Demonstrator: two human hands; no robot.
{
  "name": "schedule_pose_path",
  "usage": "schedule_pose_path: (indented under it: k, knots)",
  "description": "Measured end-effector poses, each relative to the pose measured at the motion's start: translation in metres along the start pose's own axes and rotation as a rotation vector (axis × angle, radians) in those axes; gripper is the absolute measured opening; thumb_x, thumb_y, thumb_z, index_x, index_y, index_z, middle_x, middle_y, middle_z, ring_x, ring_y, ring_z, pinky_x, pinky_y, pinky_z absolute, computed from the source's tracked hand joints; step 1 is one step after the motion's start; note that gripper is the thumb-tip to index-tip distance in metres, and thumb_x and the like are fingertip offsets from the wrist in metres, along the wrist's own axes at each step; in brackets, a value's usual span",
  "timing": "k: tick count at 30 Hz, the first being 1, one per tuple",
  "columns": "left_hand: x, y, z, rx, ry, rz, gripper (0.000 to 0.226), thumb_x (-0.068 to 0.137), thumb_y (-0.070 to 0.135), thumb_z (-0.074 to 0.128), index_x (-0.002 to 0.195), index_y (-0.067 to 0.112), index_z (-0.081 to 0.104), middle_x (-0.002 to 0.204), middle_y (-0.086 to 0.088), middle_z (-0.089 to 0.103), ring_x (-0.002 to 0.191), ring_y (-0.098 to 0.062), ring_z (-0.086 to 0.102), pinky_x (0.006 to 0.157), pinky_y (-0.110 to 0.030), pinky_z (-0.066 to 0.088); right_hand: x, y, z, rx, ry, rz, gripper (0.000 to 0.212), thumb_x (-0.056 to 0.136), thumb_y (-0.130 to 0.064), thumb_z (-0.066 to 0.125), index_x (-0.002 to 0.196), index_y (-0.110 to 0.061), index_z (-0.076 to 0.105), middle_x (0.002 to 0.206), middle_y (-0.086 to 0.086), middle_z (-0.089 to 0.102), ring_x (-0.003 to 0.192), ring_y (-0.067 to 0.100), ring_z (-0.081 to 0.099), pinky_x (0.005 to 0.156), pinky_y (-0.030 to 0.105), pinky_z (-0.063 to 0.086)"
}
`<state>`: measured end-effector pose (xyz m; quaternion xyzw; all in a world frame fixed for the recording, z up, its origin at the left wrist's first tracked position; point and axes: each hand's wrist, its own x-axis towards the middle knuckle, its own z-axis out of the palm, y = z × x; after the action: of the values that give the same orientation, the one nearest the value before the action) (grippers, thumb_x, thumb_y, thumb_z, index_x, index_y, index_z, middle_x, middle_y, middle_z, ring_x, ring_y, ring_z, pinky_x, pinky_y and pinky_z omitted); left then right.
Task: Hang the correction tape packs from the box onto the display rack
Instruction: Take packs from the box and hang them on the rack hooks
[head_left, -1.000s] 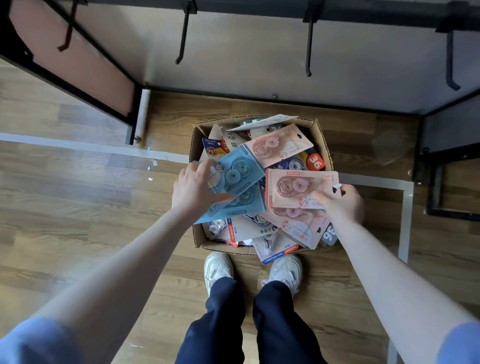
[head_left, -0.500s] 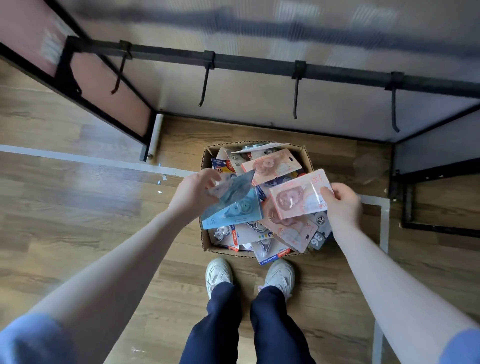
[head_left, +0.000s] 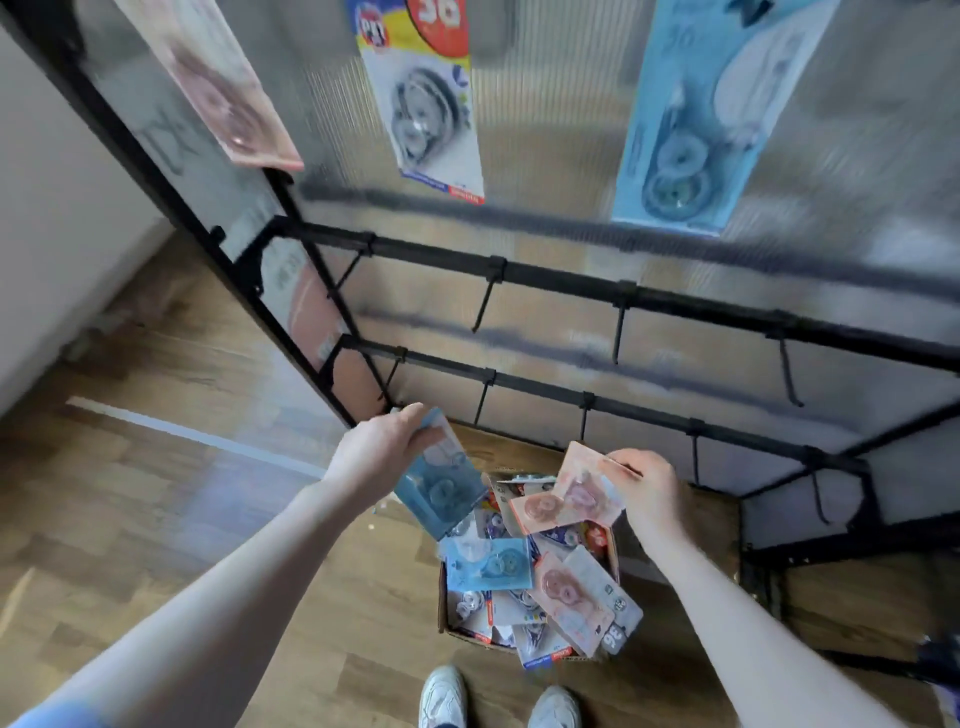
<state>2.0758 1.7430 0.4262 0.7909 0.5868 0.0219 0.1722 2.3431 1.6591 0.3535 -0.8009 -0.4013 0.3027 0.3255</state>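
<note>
My left hand (head_left: 379, 447) grips a blue correction tape pack (head_left: 439, 483) by its top edge, lifted above the cardboard box (head_left: 615, 553). A pink pack (head_left: 584, 491) hangs from my right hand (head_left: 649, 491), which pinches its upper right corner. The box on the floor holds several more packs, blue, pink and white. The black display rack (head_left: 561, 283) rises behind it with bare hooks (head_left: 618, 332) on its lower rails. Higher up hang a pink pack (head_left: 218, 88), a white and yellow pack (head_left: 423, 98) and a blue pack (head_left: 691, 119).
My white shoes (head_left: 498, 699) stand just in front of the box on the wooden floor (head_left: 156, 519). A white tape line (head_left: 192, 434) crosses the floor at left. The rack's side frame (head_left: 156, 171) slants down on the left, and a low black frame (head_left: 841, 556) sits at right.
Both hands have lifted their packs up out of the box toward the rack. The view has tilted upward, bringing the upper rails and hanging packs into sight.
</note>
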Motion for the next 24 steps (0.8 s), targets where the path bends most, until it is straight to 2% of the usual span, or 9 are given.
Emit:
schedule_pose_path:
  k: [4,8,12,16,19,21,23,24]
  knots:
    - [-0.001,0.001,-0.058,-0.021,0.002,-0.013,0.028,0.096,0.044,0.038,0.083,0.02,0.032,0.073,-0.003,0.049,0.077,-0.036,0.057,0.056,-0.034,0.036,-0.004,-0.07,-0.028,-0.029,-0.013,-0.148,0.013,0.086,-0.025,0.064,0.094,-0.017,0.071,0.088,-0.005,0.062,0.084,0.017,0.059,0.072,0.034,0.051]
    - [-0.008,0.008,-0.112,0.032,0.082,0.04,0.032,0.092,0.046,0.047,0.079,0.018,0.04,0.072,-0.002,0.054,0.071,-0.029,0.056,0.055,-0.032,0.039,-0.008,-0.119,-0.048,-0.016,0.027,-0.284,0.012,0.087,-0.023,0.064,0.092,-0.015,0.07,0.084,-0.003,0.064,0.077,0.014,0.057,0.058,0.023,0.045]
    - [-0.012,0.021,-0.154,0.062,0.07,0.072,0.036,0.087,0.047,0.056,0.074,0.015,0.047,0.068,0.005,0.049,0.067,-0.02,0.049,0.053,-0.029,0.034,-0.008,-0.151,-0.062,-0.01,0.054,-0.363,0.011,0.084,-0.022,0.068,0.087,-0.013,0.072,0.082,0.001,0.069,0.075,0.02,0.061,0.059,0.033,0.05]
    - [-0.018,0.039,-0.186,0.02,0.031,0.147,0.026,0.089,0.041,0.057,0.077,0.023,0.042,0.068,0.007,0.043,0.069,-0.018,0.043,0.055,-0.029,0.032,-0.014,-0.169,-0.08,-0.022,0.062,-0.425,0.011,0.084,-0.02,0.068,0.085,-0.01,0.072,0.079,0.001,0.069,0.072,0.019,0.06,0.053,0.023,0.038]
    - [-0.019,0.051,-0.2,0.096,0.112,0.17,0.037,0.086,0.05,0.055,0.079,0.013,0.05,0.067,0.007,0.047,0.068,-0.018,0.047,0.056,-0.028,0.035,-0.018,-0.172,-0.095,-0.036,0.074,-0.447,0.009,0.084,-0.018,0.068,0.083,-0.01,0.072,0.077,0.0,0.07,0.07,0.015,0.06,0.051,0.016,0.035]
    - [-0.015,0.06,-0.208,0.11,0.154,0.18,0.043,0.085,0.053,0.055,0.078,0.011,0.053,0.065,0.007,0.047,0.067,-0.019,0.047,0.056,-0.028,0.034,-0.021,-0.172,-0.105,-0.038,0.084,-0.445,0.008,0.084,-0.017,0.067,0.084,-0.011,0.072,0.078,0.0,0.07,0.072,0.017,0.062,0.053,0.02,0.04]
    - [-0.011,0.073,-0.214,0.099,0.133,0.196,0.04,0.086,0.053,0.053,0.074,0.015,0.048,0.07,0.004,0.05,0.068,-0.02,0.048,0.056,-0.028,0.033,-0.022,-0.17,-0.115,-0.048,0.092,-0.434,0.01,0.085,-0.016,0.066,0.087,-0.01,0.073,0.081,0.002,0.071,0.075,0.019,0.063,0.058,0.026,0.045]
    - [-0.009,0.081,-0.216,0.105,0.114,0.208,0.037,0.087,0.052,0.052,0.075,0.018,0.046,0.073,0.003,0.051,0.069,-0.021,0.049,0.056,-0.028,0.033,-0.022,-0.167,-0.12,-0.057,0.094,-0.429,0.011,0.086,-0.017,0.065,0.089,-0.01,0.073,0.083,0.002,0.071,0.076,0.018,0.062,0.059,0.026,0.046]
